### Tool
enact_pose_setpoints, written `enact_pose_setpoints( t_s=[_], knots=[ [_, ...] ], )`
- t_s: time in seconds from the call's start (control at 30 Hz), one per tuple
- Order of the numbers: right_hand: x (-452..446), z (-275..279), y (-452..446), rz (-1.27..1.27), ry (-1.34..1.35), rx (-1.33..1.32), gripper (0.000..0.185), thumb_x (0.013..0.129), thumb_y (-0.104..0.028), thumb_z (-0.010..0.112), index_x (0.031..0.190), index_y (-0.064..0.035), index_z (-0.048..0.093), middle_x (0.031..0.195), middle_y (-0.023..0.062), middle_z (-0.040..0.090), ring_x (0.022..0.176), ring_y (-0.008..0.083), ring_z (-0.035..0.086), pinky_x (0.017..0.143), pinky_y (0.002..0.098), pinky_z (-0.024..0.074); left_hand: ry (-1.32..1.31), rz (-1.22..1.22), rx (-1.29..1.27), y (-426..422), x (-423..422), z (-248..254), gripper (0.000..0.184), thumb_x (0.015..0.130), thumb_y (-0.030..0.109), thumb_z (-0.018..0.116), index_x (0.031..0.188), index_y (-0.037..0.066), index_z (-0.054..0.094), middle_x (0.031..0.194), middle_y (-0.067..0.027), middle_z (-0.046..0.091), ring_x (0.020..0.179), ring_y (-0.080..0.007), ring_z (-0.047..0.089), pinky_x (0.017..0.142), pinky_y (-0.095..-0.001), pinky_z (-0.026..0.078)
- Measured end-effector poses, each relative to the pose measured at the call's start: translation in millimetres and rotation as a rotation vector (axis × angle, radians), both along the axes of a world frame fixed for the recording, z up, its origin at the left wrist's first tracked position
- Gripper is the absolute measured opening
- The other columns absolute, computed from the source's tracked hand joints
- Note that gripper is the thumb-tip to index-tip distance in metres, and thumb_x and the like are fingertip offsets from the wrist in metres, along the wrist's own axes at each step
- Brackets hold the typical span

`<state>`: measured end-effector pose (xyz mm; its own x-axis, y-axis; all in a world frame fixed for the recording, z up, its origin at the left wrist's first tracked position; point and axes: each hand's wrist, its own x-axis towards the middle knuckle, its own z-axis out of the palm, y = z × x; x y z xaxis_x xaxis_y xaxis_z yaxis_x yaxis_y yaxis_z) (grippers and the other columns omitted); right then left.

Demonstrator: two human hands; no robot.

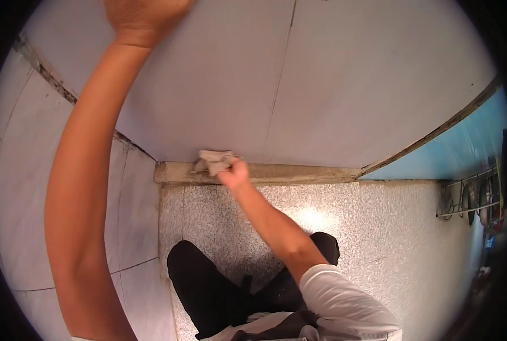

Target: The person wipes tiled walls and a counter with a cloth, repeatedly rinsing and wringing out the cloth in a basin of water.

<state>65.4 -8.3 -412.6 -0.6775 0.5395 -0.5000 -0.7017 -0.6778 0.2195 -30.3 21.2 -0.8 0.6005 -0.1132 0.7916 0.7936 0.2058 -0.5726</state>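
Observation:
Low on the tiled wall, my right hand (234, 173) is closed on a crumpled beige cloth (215, 161). The cloth lies against the narrow ledge (299, 173) at the wall's foot, near its left end. My left arm reaches up past the left corner, and my left hand (147, 17) is against the large pale wall tiles (208, 85) at the top edge. Its fingers are outside the frame.
My knees in dark trousers (202, 278) are bent above the speckled floor (378, 238). A second tiled wall (140, 227) stands on the left. At the right are a blue panel (435, 150) and a metal rack (469, 215) holding dishes.

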Motion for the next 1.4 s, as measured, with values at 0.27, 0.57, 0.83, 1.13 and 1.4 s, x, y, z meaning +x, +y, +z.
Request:
enact_pose_setpoints(
  t_s=[0.27,0.57,0.83,1.13,1.4],
  knots=[
    [184.3,-22.1,16.8,-0.267,0.132,0.546,0.032,0.083,-0.013,0.037,0.107,0.0046,0.048,0.107,0.0167,0.053,0.103,0.0305,0.051,0.093,0.0418,0.0424,-0.079,-0.052,0.002,1.9,3.0,-1.2,0.054,0.079,0.027,0.045,0.128,0.006,0.041,0.129,-0.0136,0.038,0.126,-0.0283,0.031,0.106,-0.0418,0.024],
    [232.4,62.2,-64.2,-0.098,-0.226,0.517,0.053,0.085,-0.033,0.041,0.129,-0.0029,0.039,0.128,0.0138,0.046,0.115,0.0298,0.047,0.096,0.0424,0.0391,-0.232,-0.074,-0.236,-15.9,20.0,-2.2,0.064,0.08,0.026,0.05,0.135,0.002,0.028,0.135,-0.0198,0.031,0.131,-0.0328,0.022,0.108,-0.046,0.017],
    [227.3,60.8,-139.5,0.168,-0.336,0.433,0.057,0.09,-0.05,0.038,0.119,-0.0033,0.048,0.116,0.011,0.056,0.104,0.0269,0.055,0.09,0.0378,0.0444,-0.538,-0.304,-0.576,-51.3,47.4,-22.0,0.068,0.069,0.01,0.062,0.131,0.001,0.035,0.138,-0.0174,0.029,0.13,-0.0374,0.023,0.104,-0.05,0.023],
    [255.5,135.8,-236.6,0.51,-0.405,0.237,0.049,0.082,-0.047,0.04,0.108,-0.0092,0.055,0.104,0.0097,0.06,0.095,0.0282,0.057,0.083,0.0463,0.0457,-1.802,-0.112,-1.332,-343.0,155.7,-176.4,0.032,0.079,0.008,0.053,0.111,0.005,0.054,0.102,-0.0159,0.055,0.095,-0.0334,0.054,0.081,-0.0376,0.045],
    [109.5,368.9,-277.3,0.427,-0.315,0.488,0.046,0.086,-0.038,0.05,0.124,-0.013,0.042,0.117,0.0049,0.05,0.108,0.0235,0.048,0.093,0.0463,0.0385,-2.368,0.523,-1.469,-569.5,234.4,-80.4,0.033,0.08,0.025,0.052,0.108,0.009,0.059,0.101,-0.0132,0.062,0.097,-0.0287,0.058,0.086,-0.0379,0.045]
  ],
)
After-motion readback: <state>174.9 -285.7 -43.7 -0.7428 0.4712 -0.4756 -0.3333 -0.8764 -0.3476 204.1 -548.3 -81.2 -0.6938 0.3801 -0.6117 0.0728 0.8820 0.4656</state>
